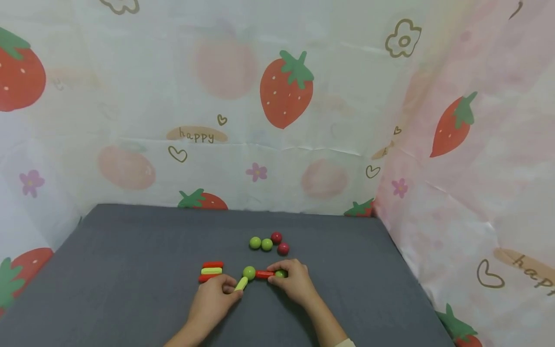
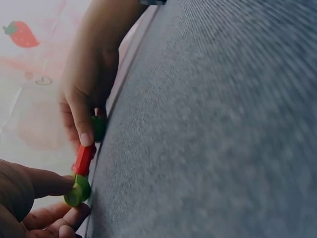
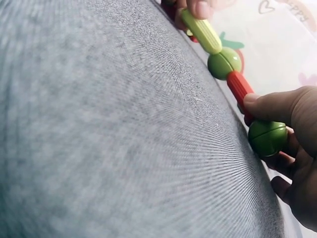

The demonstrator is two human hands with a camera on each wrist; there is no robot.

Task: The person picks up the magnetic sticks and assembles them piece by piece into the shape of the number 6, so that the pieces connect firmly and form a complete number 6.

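In the head view my left hand [image 1: 212, 298] pinches a yellow-green toy rod [image 1: 241, 284] by its near end. The rod's far end meets a green ball [image 1: 249, 273], which sits at the left end of a red rod [image 1: 262, 274]. My right hand [image 1: 296, 282] pinches that red rod between thumb and fingers. A second green ball [image 3: 267, 138] is at the red rod's other end, beside the right fingers in the right wrist view and partly covered in the head view. In the left wrist view, the yellow-green rod is seen nearly end-on.
Left of the hands, two red rods [image 1: 213, 264] lie with a yellow-green rod [image 1: 211, 271] between them. Farther back are two green balls [image 1: 255, 243] and two dark red balls [image 1: 283, 248]. Strawberry-printed cloth [image 1: 243, 159] borders the grey tabletop [image 1: 143, 260] behind and at the sides.
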